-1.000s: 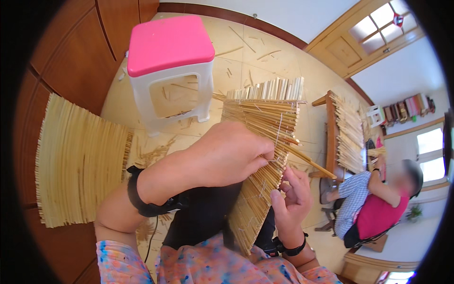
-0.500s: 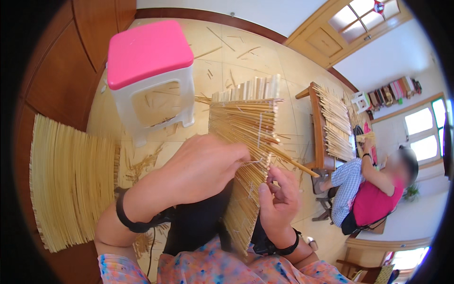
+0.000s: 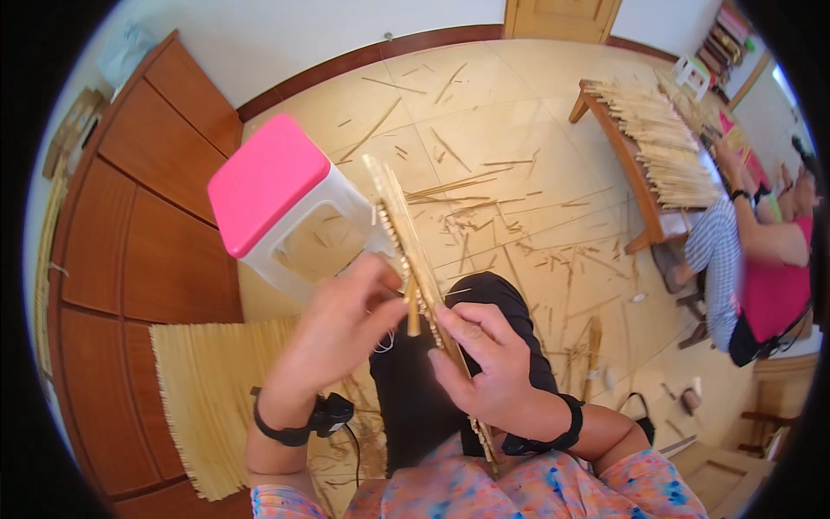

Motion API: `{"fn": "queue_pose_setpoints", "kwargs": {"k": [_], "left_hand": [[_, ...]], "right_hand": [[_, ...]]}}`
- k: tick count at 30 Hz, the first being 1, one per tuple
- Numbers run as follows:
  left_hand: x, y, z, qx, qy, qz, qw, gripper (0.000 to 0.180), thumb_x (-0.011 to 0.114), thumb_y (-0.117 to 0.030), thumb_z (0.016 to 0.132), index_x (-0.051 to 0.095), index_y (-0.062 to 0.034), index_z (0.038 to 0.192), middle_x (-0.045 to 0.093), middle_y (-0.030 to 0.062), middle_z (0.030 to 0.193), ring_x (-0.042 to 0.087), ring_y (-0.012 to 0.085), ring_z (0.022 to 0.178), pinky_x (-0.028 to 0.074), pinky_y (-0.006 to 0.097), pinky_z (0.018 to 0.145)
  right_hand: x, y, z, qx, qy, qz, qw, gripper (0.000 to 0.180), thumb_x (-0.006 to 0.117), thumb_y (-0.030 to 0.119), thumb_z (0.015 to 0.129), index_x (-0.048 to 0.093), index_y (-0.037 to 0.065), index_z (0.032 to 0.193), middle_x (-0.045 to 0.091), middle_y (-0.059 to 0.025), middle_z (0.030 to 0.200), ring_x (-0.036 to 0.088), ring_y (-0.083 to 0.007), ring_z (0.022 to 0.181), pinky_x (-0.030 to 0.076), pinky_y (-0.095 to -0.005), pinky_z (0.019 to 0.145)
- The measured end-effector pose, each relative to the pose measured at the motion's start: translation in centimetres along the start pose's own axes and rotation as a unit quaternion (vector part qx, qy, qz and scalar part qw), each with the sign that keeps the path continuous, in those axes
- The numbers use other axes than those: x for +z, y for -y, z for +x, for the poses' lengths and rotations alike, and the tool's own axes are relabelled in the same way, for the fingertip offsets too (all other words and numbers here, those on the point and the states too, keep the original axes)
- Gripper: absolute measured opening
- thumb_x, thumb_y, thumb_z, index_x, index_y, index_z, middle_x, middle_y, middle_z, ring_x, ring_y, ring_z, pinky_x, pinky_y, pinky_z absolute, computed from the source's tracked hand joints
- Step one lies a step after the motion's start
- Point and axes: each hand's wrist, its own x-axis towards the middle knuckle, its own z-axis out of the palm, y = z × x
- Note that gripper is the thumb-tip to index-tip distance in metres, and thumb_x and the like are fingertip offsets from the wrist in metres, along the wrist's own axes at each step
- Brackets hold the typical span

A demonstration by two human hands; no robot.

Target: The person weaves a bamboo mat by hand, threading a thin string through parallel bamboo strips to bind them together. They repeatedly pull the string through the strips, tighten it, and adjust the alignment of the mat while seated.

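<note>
A panel of straw-coloured stalks bound side by side (image 3: 399, 208) stands nearly edge-on over my lap, running from the stool side toward my body. My right hand (image 3: 488, 359) grips its right side, thumb and fingers on either side of the edge. My left hand (image 3: 346, 320) is closed with fingers curled at the left edge, beside a short thick stalk (image 3: 413, 318) that sticks out. A loop of thin white thread (image 3: 386, 342) hangs below its fingertips. Whether those fingers pinch the thread or a stalk is hidden.
A pink-topped white stool (image 3: 272, 186) stands ahead on the left. A finished-looking stalk mat (image 3: 216, 389) leans by the wooden cabinet (image 3: 164, 242). Stalk scraps litter the tiled floor (image 3: 536, 186). At right, a person in pink (image 3: 778, 285) sits by a bench (image 3: 618, 143) bearing stalks.
The panel has turned from showing its broad face to nearly edge-on. My left hand has drawn back to its left edge. My view has shifted, bringing more cabinet and floor into sight.
</note>
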Motion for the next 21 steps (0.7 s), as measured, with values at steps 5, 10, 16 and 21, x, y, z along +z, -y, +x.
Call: {"fn": "queue_pose_setpoints", "kwargs": {"k": [5,10,16,21], "left_hand": [[-2.9,-0.6,4.5,0.075,-0.172,0.022,0.982,0.048,0.057,-0.023,0.100,0.045,0.0002,0.140,0.067,0.0112,0.083,0.063,0.0159,0.063,0.050,0.029,0.056],[-0.8,-4.8,7.2,-0.066,-0.102,0.024,0.992,0.075,0.063,-0.020,0.094,0.023,0.0003,0.154,0.068,0.0152,0.095,0.066,0.0135,0.076,0.051,0.025,0.056],[-0.6,-5.6,4.5,-0.014,-0.159,0.020,0.987,0.072,0.061,-0.002,0.090,0.027,-0.0009,0.153,0.067,0.0157,0.111,0.068,0.0139,0.082,0.054,0.025,0.058],[-2.1,-8.5,-1.3,0.009,-0.261,0.015,0.965,0.073,0.060,0.004,0.088,0.028,-0.0014,0.154,0.064,0.0187,0.121,0.066,0.0182,0.100,0.055,0.029,0.083]], "right_hand": [[0.4,-0.9,-0.9,0.004,-0.011,0.041,0.999,0.059,0.077,0.001,0.073,0.061,-0.001,0.130,0.058,-0.0144,0.110,0.061,-0.0237,0.085,0.051,-0.0295,0.072],[0.2,-0.5,-0.9,0.012,-0.020,0.046,0.999,0.066,0.078,0.002,0.070,0.057,-0.002,0.133,0.056,-0.0152,0.112,0.058,-0.0269,0.089,0.051,-0.0329,0.075],[-0.1,0.8,-1.6,0.000,0.024,0.091,0.996,0.067,0.075,0.001,0.072,0.053,-0.003,0.135,0.054,-0.0161,0.117,0.057,-0.0310,0.097,0.051,-0.0360,0.080],[0.0,2.2,-2.2,-0.126,0.024,0.077,0.989,0.061,0.071,-0.003,0.069,0.059,-0.004,0.129,0.056,-0.0155,0.117,0.059,-0.0321,0.098,0.053,-0.0376,0.082]]}}
